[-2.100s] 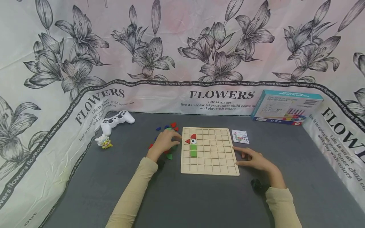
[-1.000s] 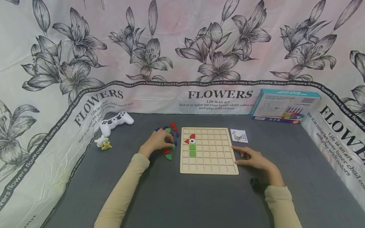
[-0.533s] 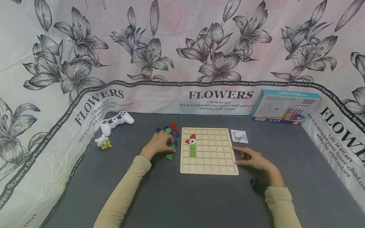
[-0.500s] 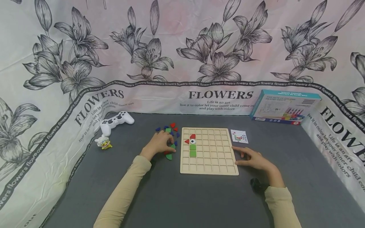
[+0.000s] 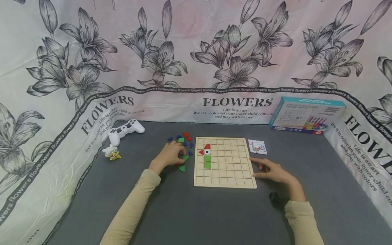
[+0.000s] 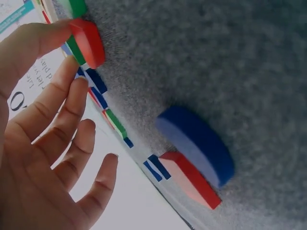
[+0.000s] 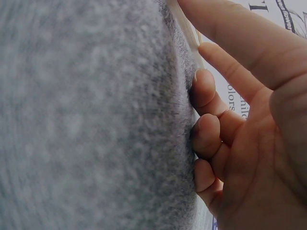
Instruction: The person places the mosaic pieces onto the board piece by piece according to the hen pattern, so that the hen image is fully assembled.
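My left hand [image 5: 169,154] hovers low over a scatter of small coloured pieces left of the wooden grid board [image 5: 228,170]. In the left wrist view its thumb is right at a red piece [image 6: 88,43]. The index fingertip stays apart from the thumb, with a green piece [image 6: 76,50] visible beyond the gap. My right hand [image 5: 274,172] rests at the board's right edge, thumb and index finger extended against it, other fingers curled loosely. On the board sit two green squares [image 5: 207,162], a white eye piece [image 5: 207,152] and two red pieces [image 5: 207,146].
Behind the left hand lie a green square [image 5: 181,140] and several blue and red pieces. A printed pattern card [image 5: 257,147] lies right of the board. Farther out are a white game controller [image 5: 125,131], a small figurine [image 5: 111,152] and a cardboard box [image 5: 307,115].
My left hand has moved back from the board's left edge to the loose pieces. A blue piece by its fingertips has shifted slightly right. The right hand has stayed in place.
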A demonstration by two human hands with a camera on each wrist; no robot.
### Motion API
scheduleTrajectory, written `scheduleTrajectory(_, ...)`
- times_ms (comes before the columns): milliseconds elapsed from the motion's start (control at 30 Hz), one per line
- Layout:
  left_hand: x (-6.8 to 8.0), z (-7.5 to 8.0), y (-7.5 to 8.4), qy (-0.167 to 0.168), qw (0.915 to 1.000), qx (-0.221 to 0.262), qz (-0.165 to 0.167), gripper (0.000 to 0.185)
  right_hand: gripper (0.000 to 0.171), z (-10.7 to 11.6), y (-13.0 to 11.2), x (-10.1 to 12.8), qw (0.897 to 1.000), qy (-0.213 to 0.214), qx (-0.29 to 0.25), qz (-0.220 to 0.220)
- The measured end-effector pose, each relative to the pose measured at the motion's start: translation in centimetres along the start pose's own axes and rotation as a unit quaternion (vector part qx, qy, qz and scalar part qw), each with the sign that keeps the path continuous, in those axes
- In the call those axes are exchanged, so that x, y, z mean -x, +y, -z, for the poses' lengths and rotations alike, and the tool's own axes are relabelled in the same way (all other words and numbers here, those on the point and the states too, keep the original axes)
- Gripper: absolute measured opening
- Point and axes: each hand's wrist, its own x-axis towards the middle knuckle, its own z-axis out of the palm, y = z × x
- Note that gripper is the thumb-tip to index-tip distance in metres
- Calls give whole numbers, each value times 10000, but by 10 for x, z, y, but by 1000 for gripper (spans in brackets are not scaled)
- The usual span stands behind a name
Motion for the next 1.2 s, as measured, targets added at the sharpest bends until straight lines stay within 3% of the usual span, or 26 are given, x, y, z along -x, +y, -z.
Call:
scheduleTrajectory(200, 3, -1, 3, -74, 9997, 91, -196, 21, 67, 0, -1, 0, 10000, -4, -36, -30)
scheduleTrajectory(500, 4, -9, 21, -169, 9943, 481, -934, 20, 68, 0, 0, 0, 10000, -16, -26, -76)
scheduleTrajectory(667, 4, -14, 33, -302, 9902, 587, -1227, 19, 66, -1, 2, 0, 9998, 122, 40, 164)
scheduleTrajectory(900, 3, -18, 47, -391, 9864, 638, -1462, 19, 64, -2, 2, 1, 9987, 166, 170, 444)
scheduleTrajectory(1200, 2, -21, 54, -557, 9837, 710, -1554, 19, 67, 0, 1, 0, 9999, 62, 0, 103)
